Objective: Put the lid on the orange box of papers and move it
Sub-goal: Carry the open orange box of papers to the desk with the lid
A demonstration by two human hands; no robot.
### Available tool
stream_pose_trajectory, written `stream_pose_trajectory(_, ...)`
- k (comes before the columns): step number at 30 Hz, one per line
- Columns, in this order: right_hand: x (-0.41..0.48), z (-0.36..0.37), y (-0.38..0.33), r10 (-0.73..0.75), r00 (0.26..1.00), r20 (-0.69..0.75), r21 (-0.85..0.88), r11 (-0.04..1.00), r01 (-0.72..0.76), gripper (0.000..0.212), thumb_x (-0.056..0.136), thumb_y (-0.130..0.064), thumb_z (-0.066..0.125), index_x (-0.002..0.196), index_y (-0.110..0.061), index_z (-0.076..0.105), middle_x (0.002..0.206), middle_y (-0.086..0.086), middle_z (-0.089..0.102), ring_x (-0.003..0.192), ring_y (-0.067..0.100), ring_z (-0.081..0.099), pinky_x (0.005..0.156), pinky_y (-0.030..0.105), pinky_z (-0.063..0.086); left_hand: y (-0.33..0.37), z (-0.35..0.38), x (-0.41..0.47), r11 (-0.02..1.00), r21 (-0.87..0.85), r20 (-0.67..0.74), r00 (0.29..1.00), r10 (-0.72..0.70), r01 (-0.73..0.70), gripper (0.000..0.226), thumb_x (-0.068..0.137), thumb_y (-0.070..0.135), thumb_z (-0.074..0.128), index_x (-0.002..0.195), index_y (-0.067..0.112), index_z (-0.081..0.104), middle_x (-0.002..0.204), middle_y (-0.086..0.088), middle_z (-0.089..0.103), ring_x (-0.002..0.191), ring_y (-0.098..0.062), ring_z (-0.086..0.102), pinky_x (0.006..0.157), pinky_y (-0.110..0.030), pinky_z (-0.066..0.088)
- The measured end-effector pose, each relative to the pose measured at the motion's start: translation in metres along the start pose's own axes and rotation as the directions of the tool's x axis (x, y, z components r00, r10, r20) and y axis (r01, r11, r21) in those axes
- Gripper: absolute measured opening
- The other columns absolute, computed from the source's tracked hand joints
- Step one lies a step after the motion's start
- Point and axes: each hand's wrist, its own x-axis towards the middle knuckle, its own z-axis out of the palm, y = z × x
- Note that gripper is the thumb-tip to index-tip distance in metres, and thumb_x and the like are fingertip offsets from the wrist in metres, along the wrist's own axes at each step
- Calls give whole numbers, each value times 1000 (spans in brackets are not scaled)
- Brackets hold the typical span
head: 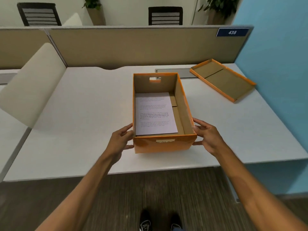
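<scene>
An orange cardboard box (162,145) stands open in the middle of the white desk (83,114). Printed white papers (155,114) lie flat on its bottom, toward the left wall. My left hand (120,140) presses against the box's near left corner, fingers spread on the side wall. My right hand (208,137) holds the near right corner the same way. The box's orange lid (222,80) lies upside down at the far right of the desk, apart from the box, its brown inside facing up.
A beige partition (133,47) closes off the desk's far edge. A blue wall (275,64) borders the right side, close to the lid. A cream chair back (31,85) stands at the left. The desk's front edge is near me, with my shoes below.
</scene>
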Motion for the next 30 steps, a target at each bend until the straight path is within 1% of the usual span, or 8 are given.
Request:
stream_pose_trajectory(4, -4, -14, 12, 26, 1000, -8, 4, 1000, -26, 37, 97, -21, 57, 131, -37, 60, 135, 5, 62, 123, 35, 56, 85, 65, 52, -8, 17, -5, 999, -7, -18, 999, -33, 33, 48, 98, 31, 55, 145, 23, 49, 122, 0, 65, 111, -25, 61, 95, -60, 51)
stream_pose_trajectory(9, -5, -29, 20, 43, 999, 10, 30, 999, -43, 33, 96, -20, 59, 117, -45, 65, 123, -5, 69, 118, 29, 60, 67, 47, 56, -13, 32, -9, 997, -36, -38, 997, -64, 63, 36, 99, 26, 55, 135, 29, 57, 121, 4, 66, 110, -24, 61, 94, -59, 51)
stream_pose_trajectory(11, -3, -33, 23, 43, 999, 19, 27, 999, -43, 34, 96, -21, 59, 117, -47, 64, 122, -7, 69, 117, 28, 60, 65, 45, 56, -13, 36, -10, 997, -41, -51, 997, -65, 63, 35, 98, 25, 55, 133, 32, 57, 120, 6, 66, 108, -22, 61, 94, -59, 51)
stream_pose_trajectory(14, 0, -35, 27, 31, 999, 29, 18, 999, -32, 34, 96, -24, 59, 117, -50, 63, 127, -4, 67, 118, 28, 59, 70, 47, 55, -10, 40, -13, 997, -33, -76, 995, -68, 65, 43, 98, 27, 55, 141, 26, 52, 106, 12, 69, 108, -23, 61, 95, -60, 50)
stream_pose_trajectory(18, 1, -38, 27, -16, 1000, 24, -55, 998, 17, 34, 94, -30, 62, 124, -47, 59, 123, -5, 67, 116, 25, 59, 83, 53, 51, -6, 45, -16, 998, 22, -102, 993, -53, 56, 46, 97, 33, 55, 142, 23, 50, 131, -4, 63, 124, -32, 57, 102, -61, 46)
stream_pose_trajectory(21, 3, -44, 26, -75, 997, 8, -149, 986, 75, 40, 92, -35, 66, 131, -35, 57, 124, -1, 64, 117, 24, 58, 89, 51, 51, -3, 51, -17, 994, 105, -149, 989, 9, 7, 47, 97, 34, 55, 143, 22, 49, 145, -7, 54, 131, -34, 52, 106, -57, 44)
stream_pose_trajectory(26, 5, -63, 19, -167, 986, -13, -277, 948, 157, 36, 93, -32, 64, 128, -26, 59, 123, 1, 63, 112, 20, 60, 86, 37, 52, 11, 71, -21, 936, 347, -303, 938, 167, -54, 52, 94, 39, 59, 143, 24, 46, 152, -7, 45, 135, -31, 46, 102, -50, 45)
stream_pose_trajectory(30, 2, -87, 8, -235, 972, 3, -332, 917, 222, 33, 94, -30, 63, 126, -22, 62, 119, -2, 64, 110, 17, 60, 93, 37, 54, 32, 103, -25, 853, 491, -293, 889, 352, -176, 47, 93, 31, 63, 137, 18, 52, 149, -9, 46, 133, -31, 46, 102, -41, 41)
